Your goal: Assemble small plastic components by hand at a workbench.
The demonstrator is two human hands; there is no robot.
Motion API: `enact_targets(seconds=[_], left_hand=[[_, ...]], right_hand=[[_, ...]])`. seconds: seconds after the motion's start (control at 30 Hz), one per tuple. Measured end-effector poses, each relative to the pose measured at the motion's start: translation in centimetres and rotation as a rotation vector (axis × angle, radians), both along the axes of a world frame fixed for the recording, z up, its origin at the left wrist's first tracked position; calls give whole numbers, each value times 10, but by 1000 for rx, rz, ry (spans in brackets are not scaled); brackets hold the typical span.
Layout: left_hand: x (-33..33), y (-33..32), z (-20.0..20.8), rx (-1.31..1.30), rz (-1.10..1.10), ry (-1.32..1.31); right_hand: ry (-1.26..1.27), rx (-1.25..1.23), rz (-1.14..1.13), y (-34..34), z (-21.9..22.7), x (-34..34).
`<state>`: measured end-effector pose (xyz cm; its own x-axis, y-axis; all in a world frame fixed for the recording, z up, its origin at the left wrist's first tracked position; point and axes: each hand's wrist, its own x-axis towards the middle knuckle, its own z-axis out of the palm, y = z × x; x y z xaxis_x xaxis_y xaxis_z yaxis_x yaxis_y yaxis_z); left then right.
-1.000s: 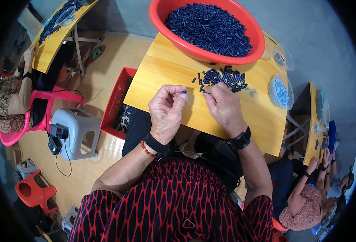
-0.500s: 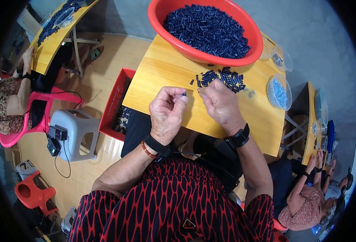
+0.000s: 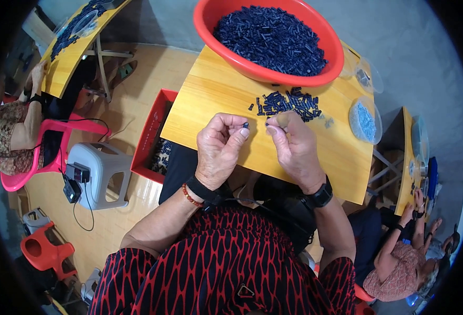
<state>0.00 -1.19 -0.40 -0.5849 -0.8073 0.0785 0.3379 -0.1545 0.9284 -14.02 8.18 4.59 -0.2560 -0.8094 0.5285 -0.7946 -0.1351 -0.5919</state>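
Between the thumb and forefinger of my left hand [image 3: 218, 149] a small dark blue cylindrical piece [image 3: 245, 125] is pinched, its end sticking out to the right. My right hand [image 3: 293, 149] faces it a short way off, thumb and forefinger pinched around a tiny dark piece [image 3: 267, 124] that mostly hides behind the fingertips. Both hands hover over the near part of the yellow wooden table [image 3: 205, 94]. Just beyond them lies a loose pile of dark blue cylindrical pieces [image 3: 273, 102], partly covered by my right hand.
A large red basin [image 3: 202, 23] full of such pieces stands at the table's far side. Right of the pile is a clear tub of light blue bits [image 3: 364, 122]. A red box [image 3: 145, 142] sits left of the table, near a grey stool [image 3: 97, 173]. Other people work at side tables.
My right hand has turned from a closed fist over the pile's edge, bringing its pinched fingertips into sight with a tiny piece. My left hand has shifted slightly right with its piece.
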Motion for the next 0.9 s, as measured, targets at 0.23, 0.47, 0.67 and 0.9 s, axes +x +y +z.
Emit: enact_targets(seconds=[0.23,0.47,0.67,0.9], left_hand=[[1,7,6,-10,-102,-33],[1,11,11,100,-214,-9],[1,12,10,142,-239,39],[3,11,12,123,-262,40]], right_hand=[[-707,95,13,13,0,5],[-889,132,29,18,6,3],[-808,116,52,21,1,1],[-745,115,93,21,3,0]])
